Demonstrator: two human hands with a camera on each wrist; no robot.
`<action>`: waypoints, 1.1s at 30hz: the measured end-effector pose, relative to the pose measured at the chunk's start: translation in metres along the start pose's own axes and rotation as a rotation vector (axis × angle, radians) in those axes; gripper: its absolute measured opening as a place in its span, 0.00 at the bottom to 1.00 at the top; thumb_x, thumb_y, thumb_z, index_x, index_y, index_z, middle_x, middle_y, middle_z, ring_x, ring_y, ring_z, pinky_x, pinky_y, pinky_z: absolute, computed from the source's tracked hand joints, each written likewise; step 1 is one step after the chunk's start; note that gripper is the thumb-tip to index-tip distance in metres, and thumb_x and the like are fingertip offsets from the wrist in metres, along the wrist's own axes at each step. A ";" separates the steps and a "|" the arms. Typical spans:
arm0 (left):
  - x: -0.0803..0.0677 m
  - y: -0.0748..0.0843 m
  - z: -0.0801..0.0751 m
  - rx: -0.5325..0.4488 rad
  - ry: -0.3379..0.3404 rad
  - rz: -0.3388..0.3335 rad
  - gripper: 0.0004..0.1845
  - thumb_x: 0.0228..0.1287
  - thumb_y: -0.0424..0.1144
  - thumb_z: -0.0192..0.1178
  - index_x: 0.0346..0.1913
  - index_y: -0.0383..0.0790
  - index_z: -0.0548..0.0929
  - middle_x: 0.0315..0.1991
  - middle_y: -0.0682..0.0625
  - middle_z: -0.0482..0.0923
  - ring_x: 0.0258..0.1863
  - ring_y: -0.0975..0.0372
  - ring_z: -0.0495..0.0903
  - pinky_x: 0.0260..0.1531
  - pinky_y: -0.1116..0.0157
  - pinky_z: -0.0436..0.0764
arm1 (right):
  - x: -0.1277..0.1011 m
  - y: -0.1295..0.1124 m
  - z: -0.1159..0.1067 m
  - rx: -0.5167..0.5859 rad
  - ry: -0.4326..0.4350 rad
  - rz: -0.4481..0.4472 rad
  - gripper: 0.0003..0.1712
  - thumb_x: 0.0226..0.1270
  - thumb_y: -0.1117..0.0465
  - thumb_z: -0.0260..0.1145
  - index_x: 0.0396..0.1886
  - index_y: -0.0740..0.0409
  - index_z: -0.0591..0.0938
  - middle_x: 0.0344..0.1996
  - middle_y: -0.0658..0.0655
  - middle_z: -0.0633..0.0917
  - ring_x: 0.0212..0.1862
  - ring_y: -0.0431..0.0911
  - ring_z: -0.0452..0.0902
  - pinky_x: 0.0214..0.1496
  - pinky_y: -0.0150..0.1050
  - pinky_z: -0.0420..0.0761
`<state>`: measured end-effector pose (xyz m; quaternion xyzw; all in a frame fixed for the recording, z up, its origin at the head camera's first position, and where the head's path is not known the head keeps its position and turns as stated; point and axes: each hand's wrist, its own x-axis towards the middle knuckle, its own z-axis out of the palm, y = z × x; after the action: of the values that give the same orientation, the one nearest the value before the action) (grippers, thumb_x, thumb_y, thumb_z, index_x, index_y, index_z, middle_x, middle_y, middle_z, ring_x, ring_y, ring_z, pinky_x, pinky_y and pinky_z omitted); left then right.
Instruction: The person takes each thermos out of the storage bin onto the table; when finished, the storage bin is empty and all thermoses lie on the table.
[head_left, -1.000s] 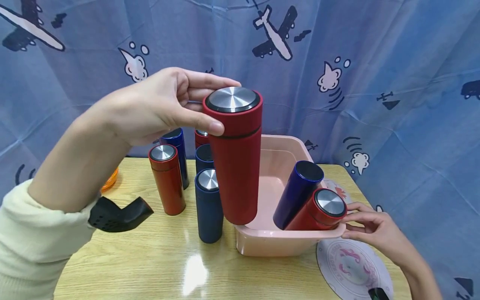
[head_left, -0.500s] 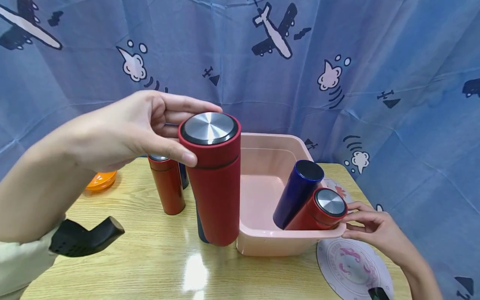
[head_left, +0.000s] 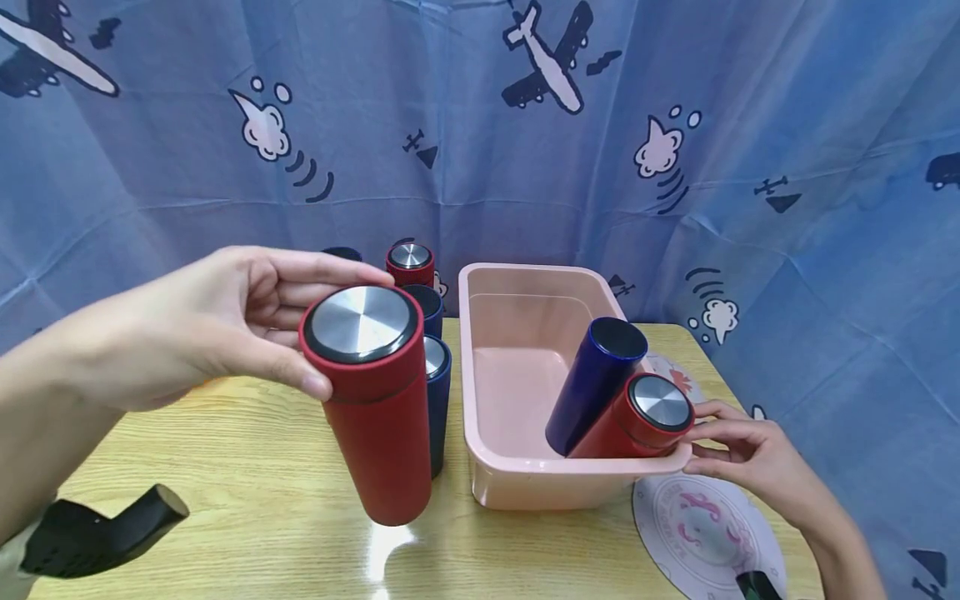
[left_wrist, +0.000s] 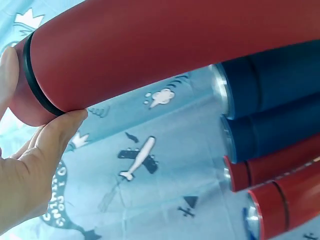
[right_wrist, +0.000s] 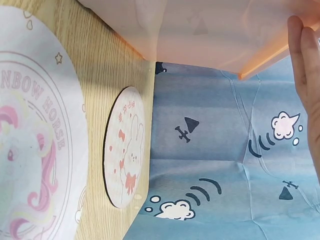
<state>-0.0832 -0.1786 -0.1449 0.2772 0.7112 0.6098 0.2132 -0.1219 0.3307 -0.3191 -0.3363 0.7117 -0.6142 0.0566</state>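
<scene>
My left hand (head_left: pixel 217 325) grips a red thermos (head_left: pixel 375 442) round its lid, thumb on the near side and fingers behind. The thermos is nearly upright, its steel-topped lid facing me and its base low over the table. My right hand (head_left: pixel 757 467) holds the near right corner of a pink plastic bin (head_left: pixel 517 487) by the rim. Inside that corner lean a blue thermos (head_left: pixel 592 392) and a second red thermos (head_left: pixel 637 425), whose lid lies close to my right fingertips.
Left of the bin stand several more thermoses, among them a dark blue one (head_left: pixel 438 400) and a red one (head_left: pixel 411 258); the held thermos partly covers this group. A horse-print round mat (head_left: pixel 701 533) and a rabbit-print mat (right_wrist: pixel 125 150) lie on the right. A blue curtain (head_left: pixel 480 167) hangs behind.
My left hand has carried the red thermos down and to the left, away from the bin and in front of the standing thermoses. My right hand stays at the bin's corner.
</scene>
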 end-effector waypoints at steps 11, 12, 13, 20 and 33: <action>-0.018 -0.034 0.000 0.010 0.040 -0.003 0.41 0.51 0.20 0.67 0.69 0.36 0.65 0.64 0.41 0.71 0.57 0.48 0.76 0.50 0.55 0.79 | 0.002 0.000 0.000 -0.006 -0.002 0.014 0.21 0.50 0.89 0.62 0.47 0.79 0.78 0.52 0.59 0.75 0.56 0.41 0.73 0.50 0.40 0.80; -0.019 -0.038 -0.001 0.003 0.038 0.001 0.40 0.51 0.20 0.67 0.69 0.36 0.65 0.64 0.41 0.71 0.57 0.48 0.76 0.50 0.55 0.79 | 0.002 -0.001 0.000 -0.006 -0.002 0.013 0.21 0.49 0.89 0.62 0.47 0.79 0.79 0.52 0.59 0.75 0.56 0.41 0.73 0.51 0.40 0.80; -0.021 -0.042 -0.001 -0.003 0.038 0.003 0.40 0.51 0.20 0.66 0.69 0.36 0.65 0.64 0.41 0.71 0.57 0.48 0.76 0.50 0.55 0.79 | 0.002 -0.001 0.000 -0.009 -0.001 0.013 0.22 0.49 0.89 0.62 0.47 0.79 0.79 0.52 0.58 0.75 0.56 0.40 0.73 0.51 0.40 0.80; -0.030 -0.065 0.000 -0.044 0.054 -0.044 0.38 0.54 0.21 0.66 0.69 0.35 0.65 0.63 0.42 0.72 0.57 0.50 0.77 0.50 0.57 0.80 | 0.002 -0.002 0.000 -0.005 -0.006 0.008 0.22 0.49 0.89 0.61 0.47 0.79 0.79 0.52 0.58 0.75 0.56 0.41 0.73 0.51 0.40 0.80; -0.048 -0.112 -0.018 -0.006 0.104 -0.053 0.37 0.59 0.22 0.62 0.72 0.33 0.59 0.63 0.48 0.73 0.59 0.62 0.75 0.50 0.64 0.80 | 0.002 0.001 0.000 0.021 -0.021 -0.009 0.22 0.49 0.90 0.61 0.47 0.79 0.79 0.52 0.58 0.75 0.56 0.41 0.73 0.51 0.40 0.80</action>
<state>-0.0738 -0.2347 -0.2543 0.2258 0.7265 0.6197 0.1929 -0.1234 0.3298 -0.3190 -0.3454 0.7029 -0.6184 0.0647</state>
